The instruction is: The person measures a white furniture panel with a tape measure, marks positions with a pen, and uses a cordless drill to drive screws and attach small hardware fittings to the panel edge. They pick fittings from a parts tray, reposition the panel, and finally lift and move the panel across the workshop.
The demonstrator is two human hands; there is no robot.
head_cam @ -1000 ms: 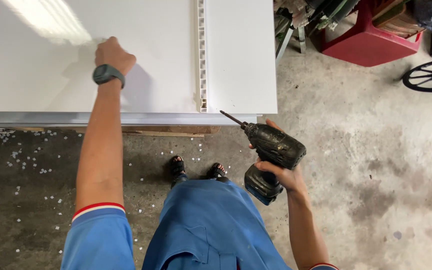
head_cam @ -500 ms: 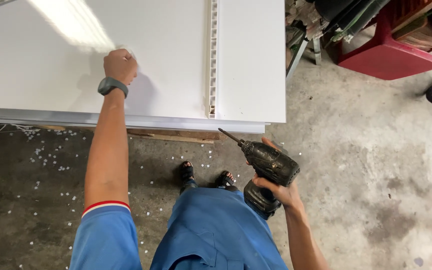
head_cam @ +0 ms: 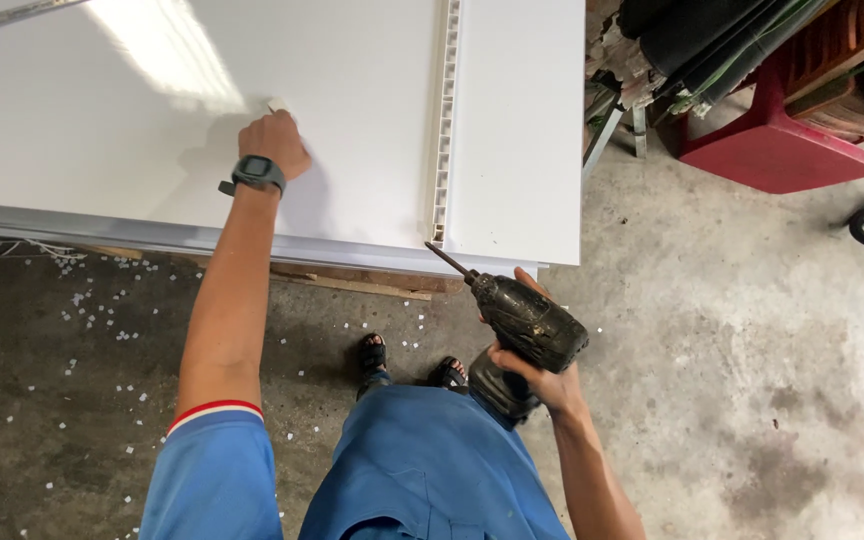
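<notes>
Right hand [head_cam: 542,375] was wrapped around a scuffed black drill [head_cam: 522,335], its bit touching the smooth white panel [head_cam: 352,100] edge by the ribbed channel [head_cam: 444,120]. Left hand [head_cam: 274,142] rested curled on the glossy panel, pinching a small white piece [head_cam: 278,104].
</notes>
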